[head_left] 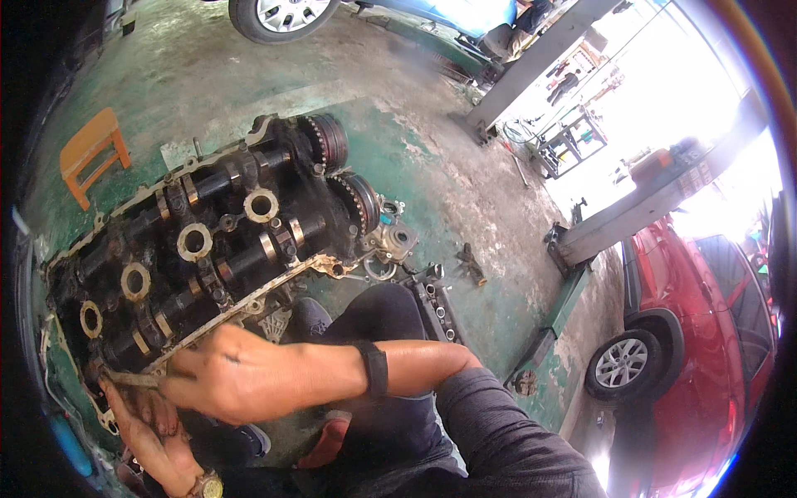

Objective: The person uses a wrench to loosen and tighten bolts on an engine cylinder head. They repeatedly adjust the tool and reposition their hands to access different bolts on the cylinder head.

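Observation:
A dark, oily engine cylinder head [224, 270] with two camshafts and round toothed sprockets [357, 203] lies before me on the left. My right hand [237, 373], wearing a black wristband, is closed around a thin, light-coloured flat strip [133, 379] at the near left corner of the head. Its exact kind cannot be made out. Below it, my left hand [158, 440], with a gold-coloured watch, stretches its index finger to the strip's far end and the head's rim. Its other fingers are loosely bent and partly hidden.
A valve cover-like dark part [437, 311] and metal parts [390, 241] lie on the green floor beside my legs. An orange stool [95, 153] stands at far left. Lift posts [656, 199], a red car [697, 307] and a wheeled blue car [286, 17] surround the area.

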A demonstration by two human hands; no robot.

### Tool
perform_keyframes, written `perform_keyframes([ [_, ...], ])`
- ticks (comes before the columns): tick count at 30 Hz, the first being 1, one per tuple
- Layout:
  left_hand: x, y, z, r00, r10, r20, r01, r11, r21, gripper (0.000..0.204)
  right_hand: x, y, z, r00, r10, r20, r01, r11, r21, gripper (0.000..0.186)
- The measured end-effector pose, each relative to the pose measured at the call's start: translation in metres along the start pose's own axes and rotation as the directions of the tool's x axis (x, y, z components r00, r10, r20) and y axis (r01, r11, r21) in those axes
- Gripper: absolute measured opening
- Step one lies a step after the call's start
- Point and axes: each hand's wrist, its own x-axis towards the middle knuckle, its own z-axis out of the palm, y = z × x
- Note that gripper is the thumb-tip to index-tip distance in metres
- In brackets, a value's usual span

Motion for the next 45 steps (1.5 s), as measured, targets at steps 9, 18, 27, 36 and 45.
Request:
perform_keyframes([
  [9,-0.003,-0.002,-0.011,0.977,0.147,-0.152,-0.119,0.976,0.182,0.04,-0.003,-0.019,0.017,0.99,-0.128,0.058,0.112,0.968,0.225,0.029],
  [18,0.019,-0.025,-0.042,0.939,-0.207,0.275,0.31,0.858,-0.41,0.041,0.014,-0.03,0.017,0.966,-0.195,0.17,0.184,0.98,0.075,0.024],
  [27,0.01,-0.034,-0.02,0.878,0.195,0.437,-0.056,0.949,-0.311,0.034,0.049,-0.044,0.009,0.964,-0.161,0.212,0.14,0.984,0.11,0.034],
  [36,-0.002,-0.032,-0.011,0.96,0.06,0.275,-0.01,0.983,-0.181,0.03,0.063,-0.063,0.02,0.921,-0.181,0.345,0.179,0.983,0.037,0.017],
  [45,-0.026,-0.008,-0.015,0.968,-0.071,0.239,0.2,0.797,-0.57,0.034,0.096,-0.076,0.07,0.931,-0.284,0.227,0.284,0.958,0.034,0.008],
])
